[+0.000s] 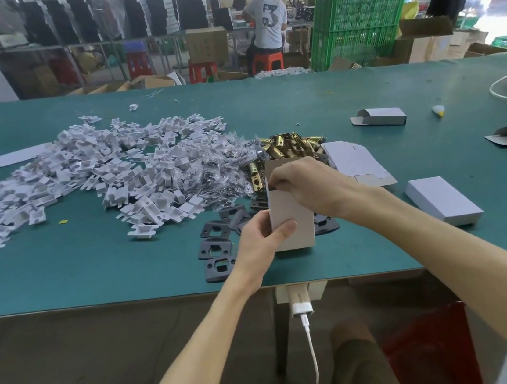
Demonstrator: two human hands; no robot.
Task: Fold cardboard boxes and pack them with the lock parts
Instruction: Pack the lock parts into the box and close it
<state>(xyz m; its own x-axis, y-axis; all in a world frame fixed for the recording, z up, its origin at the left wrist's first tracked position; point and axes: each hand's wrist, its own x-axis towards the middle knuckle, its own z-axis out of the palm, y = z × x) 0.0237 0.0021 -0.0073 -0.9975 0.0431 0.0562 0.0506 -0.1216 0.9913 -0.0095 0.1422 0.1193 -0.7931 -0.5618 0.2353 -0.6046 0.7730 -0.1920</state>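
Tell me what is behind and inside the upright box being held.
Behind the box lie brass latches, partly hidden by it. The right hand covers its top while the left hand grips its side, so the contents cannot be seen.

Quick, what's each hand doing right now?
Left hand: closed, gripping the cardboard box low on its side.
Right hand: closed, fingers curled over the box's top edge.

box interior behind right hand
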